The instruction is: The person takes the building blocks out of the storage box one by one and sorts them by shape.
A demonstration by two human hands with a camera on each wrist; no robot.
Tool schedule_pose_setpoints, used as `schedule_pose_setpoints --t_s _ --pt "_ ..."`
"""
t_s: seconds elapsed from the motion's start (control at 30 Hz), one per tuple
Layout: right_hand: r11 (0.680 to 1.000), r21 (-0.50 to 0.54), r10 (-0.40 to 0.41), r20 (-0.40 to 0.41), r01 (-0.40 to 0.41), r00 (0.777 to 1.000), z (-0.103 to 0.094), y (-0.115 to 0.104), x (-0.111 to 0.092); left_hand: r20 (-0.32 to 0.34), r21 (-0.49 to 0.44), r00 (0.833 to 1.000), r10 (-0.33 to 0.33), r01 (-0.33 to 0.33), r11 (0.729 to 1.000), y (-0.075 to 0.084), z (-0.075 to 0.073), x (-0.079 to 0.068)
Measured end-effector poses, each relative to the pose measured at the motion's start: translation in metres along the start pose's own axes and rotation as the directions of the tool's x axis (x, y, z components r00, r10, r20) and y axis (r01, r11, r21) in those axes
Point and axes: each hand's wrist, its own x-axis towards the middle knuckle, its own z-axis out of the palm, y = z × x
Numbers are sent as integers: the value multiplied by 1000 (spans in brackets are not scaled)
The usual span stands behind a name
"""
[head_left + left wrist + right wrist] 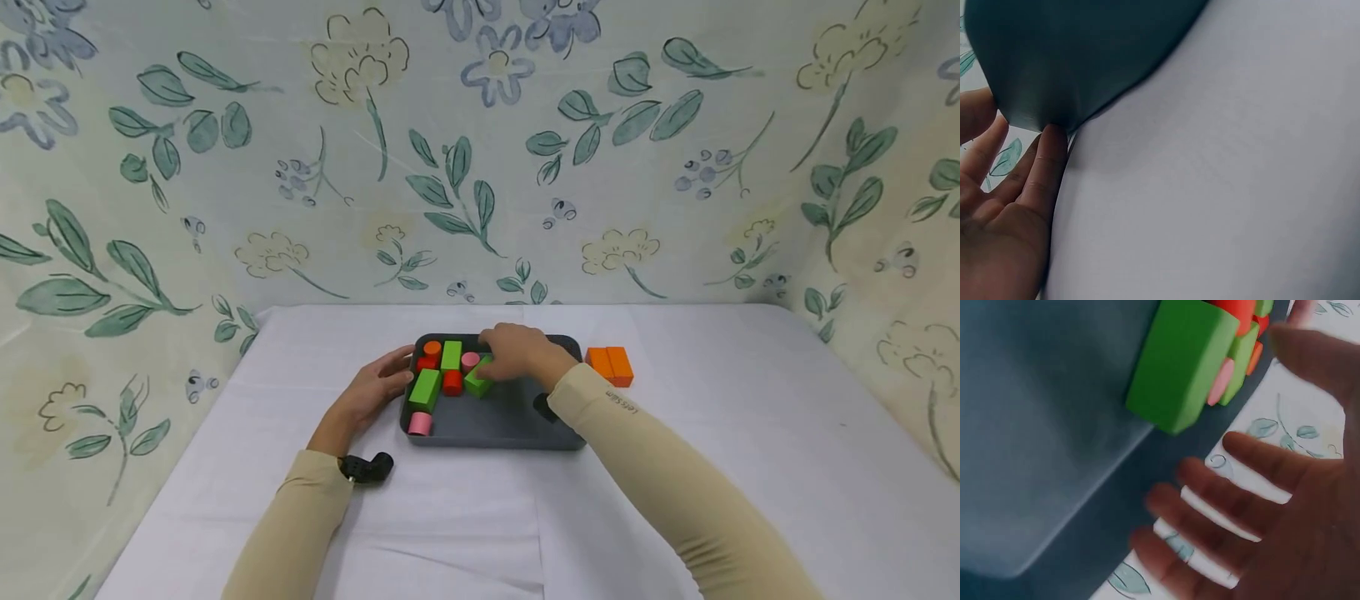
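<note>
A dark grey tray [487, 427] holds several coloured blocks, mostly toward its left side. My left hand [367, 390] is at the tray's left edge; in the left wrist view its fairly straight fingers [1052, 147] touch the wall. Over the tray's far middle, my right hand [517, 352] has its fingers apart with nothing between them. Closest to it is a green block [477, 379], also large in the right wrist view, beside a pink cylinder [470, 361] and a red cylinder [452, 383]. The right hand partly covers the green block in the head view.
Two orange blocks [610, 367] lie side by side on the white table cloth [720, 400], just right of the tray. Inside the tray at left are another green block [425, 390], a pink cylinder [420, 423] and an orange cylinder [432, 349]. A flowered cloth [480, 167] hangs behind.
</note>
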Motion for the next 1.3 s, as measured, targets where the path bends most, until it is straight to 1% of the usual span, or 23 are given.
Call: schedule_pose_setpoints --t_s 0.1,0.2,0.3,0.47,0.63,0.73,0.87,0.97,1.2,1.3 --pt "998 -13 62 30 -61 998 7 -3 4 11 1 1000 7 -7 1000 -1 -1 0" --pt "996 -22 83 36 -83 996 15 -5 7 15 4 1000 7 -7 1000 -1 -2 0" --pt "997 -2 84 26 -84 996 19 -7 10 17 0 1000 13 -13 1000 -1 -2 0" --pt "994 75 75 39 -77 996 22 -8 12 13 2 1000 5 -5 1000 0 0 0" --pt "990 124 59 35 -63 998 25 -6 13 15 -6 1000 1 -1 1000 0 -1 0" --pt "991 118 55 30 -58 998 27 -6 15 12 -16 1000 -4 4 1000 2 -1 -1" --pt "996 73 41 21 -42 999 29 -7 18 8 -20 1000 -12 13 1000 3 -2 -1" --pt "997 55 46 17 -47 999 29 -8 19 9 -17 1000 -16 16 1000 4 -1 -1" --pt "995 75 57 23 -59 998 27 -5 18 5 -21 1000 -15 15 1000 5 0 -1" --pt "995 85 52 23 -54 998 25 -4 15 -1 -20 1000 -27 27 999 4 0 -1"
